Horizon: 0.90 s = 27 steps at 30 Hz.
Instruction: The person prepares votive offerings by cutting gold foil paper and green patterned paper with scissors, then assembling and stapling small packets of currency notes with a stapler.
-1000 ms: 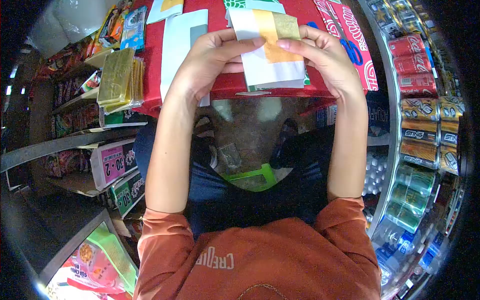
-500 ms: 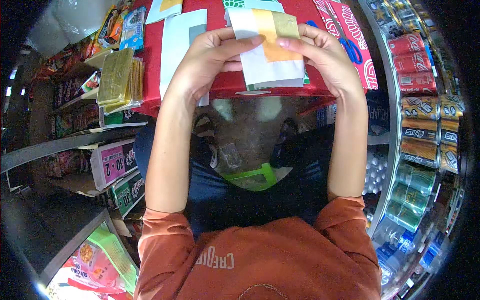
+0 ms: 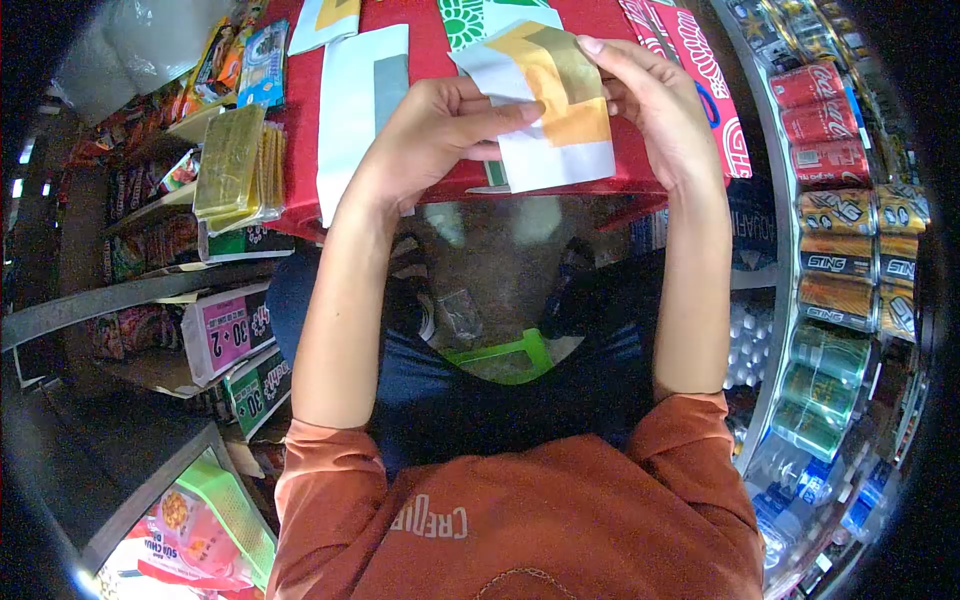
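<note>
A folded sheet of paper (image 3: 560,165), white with orange and olive-gold areas, is held up over the front of the red table (image 3: 430,25). My left hand (image 3: 435,130) pinches its left side, with the thumb on the front face. At the upper right edge, my right hand (image 3: 655,105) grips the paper between thumb and fingers. A long white folded paper with a grey patch (image 3: 350,110) lies to the left of my left hand. Behind the held paper lies a green and white patterned piece (image 3: 463,22).
Blue scissors (image 3: 708,104) lie partly hidden beside my right hand on a red and white printed sheet (image 3: 685,45). Yellowish wrapped packs (image 3: 230,165) stand at the left. Shelves of drink cans (image 3: 830,165) line the right side.
The held paper has tilted and come slightly lower. My right thumb has moved from the paper's front to its upper right edge, and my left thumb sits lower on the front.
</note>
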Each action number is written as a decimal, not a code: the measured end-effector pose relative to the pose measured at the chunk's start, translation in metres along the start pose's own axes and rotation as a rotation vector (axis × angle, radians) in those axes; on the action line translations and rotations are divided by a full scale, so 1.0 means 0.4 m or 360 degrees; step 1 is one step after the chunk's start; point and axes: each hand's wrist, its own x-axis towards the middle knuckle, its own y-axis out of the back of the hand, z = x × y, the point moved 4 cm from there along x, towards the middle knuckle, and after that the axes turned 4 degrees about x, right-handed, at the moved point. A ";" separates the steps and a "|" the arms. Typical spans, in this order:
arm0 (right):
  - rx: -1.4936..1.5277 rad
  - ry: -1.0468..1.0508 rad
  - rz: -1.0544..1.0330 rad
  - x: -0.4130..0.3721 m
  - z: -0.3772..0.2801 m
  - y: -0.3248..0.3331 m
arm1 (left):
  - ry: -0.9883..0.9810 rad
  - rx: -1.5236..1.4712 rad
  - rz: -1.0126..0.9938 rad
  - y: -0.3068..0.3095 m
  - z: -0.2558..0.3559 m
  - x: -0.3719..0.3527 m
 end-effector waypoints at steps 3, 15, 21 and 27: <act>0.0038 -0.0056 0.0040 -0.004 -0.003 -0.001 | -0.0012 0.0032 -0.0047 -0.007 0.000 0.003; -0.0018 0.0183 -0.0181 -0.003 -0.026 0.014 | 0.0031 0.0758 -0.0197 0.033 0.031 -0.037; -0.0533 0.0436 -0.0555 -0.108 -0.172 -0.001 | -0.0702 0.0772 0.0259 0.060 0.225 -0.148; -0.0857 0.0535 -0.0761 -0.203 -0.263 -0.020 | -0.1098 0.1533 -0.0071 -0.069 0.337 -0.183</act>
